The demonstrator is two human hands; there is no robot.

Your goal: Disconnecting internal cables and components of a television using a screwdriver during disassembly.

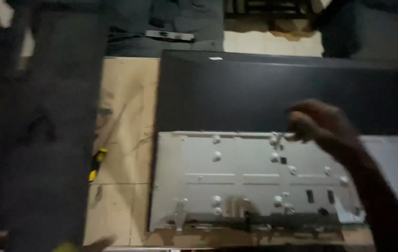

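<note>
My right hand (pixel 318 125) reaches in from the lower right, fingers curled together at the top edge of a grey metal back plate (pixel 236 186). Its fingertips are at a small raised stud (pixel 277 139); blur hides whether they pinch anything. The plate has several round studs and slots and lies on a large flat black panel (pixel 255 93). My left hand is not visible. A blurred pale shape (pixel 97 242) at the bottom edge cannot be identified.
A wide dark board (pixel 40 140), blurred, fills the left side. A yellow-handled screwdriver (pixel 96 163) lies on the wooden surface (pixel 124 116) between board and panel. Dark furniture and a pale tiled floor (pixel 269 44) lie beyond.
</note>
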